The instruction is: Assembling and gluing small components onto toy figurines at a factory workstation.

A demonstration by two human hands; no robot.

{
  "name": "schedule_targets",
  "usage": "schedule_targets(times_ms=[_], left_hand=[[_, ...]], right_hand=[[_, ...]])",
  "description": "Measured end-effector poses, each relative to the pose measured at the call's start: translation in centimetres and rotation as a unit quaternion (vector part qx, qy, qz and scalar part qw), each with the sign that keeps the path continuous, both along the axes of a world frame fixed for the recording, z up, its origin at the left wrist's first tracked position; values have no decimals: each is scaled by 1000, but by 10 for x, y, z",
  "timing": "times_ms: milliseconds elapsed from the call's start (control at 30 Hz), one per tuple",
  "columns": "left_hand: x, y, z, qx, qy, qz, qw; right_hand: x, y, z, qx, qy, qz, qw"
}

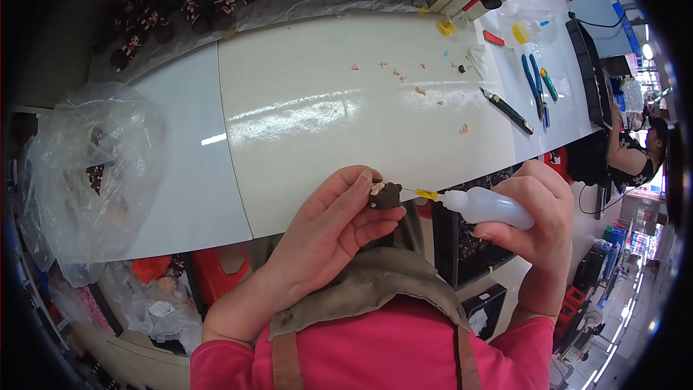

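Note:
Near the front edge of the white table, my left hand (339, 209) pinches a small dark brown figure (385, 196) with pale pinkish bits on its side. In my right hand (538, 209) is a white squeeze bottle (487, 207), tilted sideways and pointing left. Its yellow needle tip (426, 194) ends in a thin metal needle that reaches the figure's right side. Whether the needle touches the figure is too fine to tell. Several small pinkish pieces (421, 90) lie scattered across the table beyond my hands.
Many similar dark figures (216, 3) cover a plastic sheet at the back left. A clear plastic bag (101, 173) lies left. On the right are a craft knife (507, 110), blue-handled pliers (534, 79) and a clear bottle (527, 30). Another person (635, 148) sits far right.

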State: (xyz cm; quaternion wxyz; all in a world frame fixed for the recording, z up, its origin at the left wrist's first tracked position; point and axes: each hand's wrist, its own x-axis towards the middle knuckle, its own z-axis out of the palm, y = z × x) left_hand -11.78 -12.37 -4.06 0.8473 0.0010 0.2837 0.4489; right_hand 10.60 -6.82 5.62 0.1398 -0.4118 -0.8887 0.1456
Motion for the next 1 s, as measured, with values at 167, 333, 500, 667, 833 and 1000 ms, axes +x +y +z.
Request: schedule_targets(times_ms=[167, 333, 500, 667, 833, 1000], left_hand=[[2, 1, -1, 2, -6, 1, 1000], [2, 4, -2, -4, -16, 4, 1000], [5, 8, -2, 22, -37, -14, 999], [14, 8, 2, 40, -21, 31, 999], [9, 11, 6, 51, 25, 83, 995], [8, 11, 4, 73, 9, 133, 988]], right_hand=[[2, 2, 1, 11, -3, 1, 1000], [3, 6, 0, 4, 0, 2, 1000], [18, 1, -6, -12, 35, -29, 999], [70, 25, -40, -153, 325, -237, 903], [105, 84, -58, -101, 351, -287, 886], [150, 139, -90, -101, 373, -324, 864]])
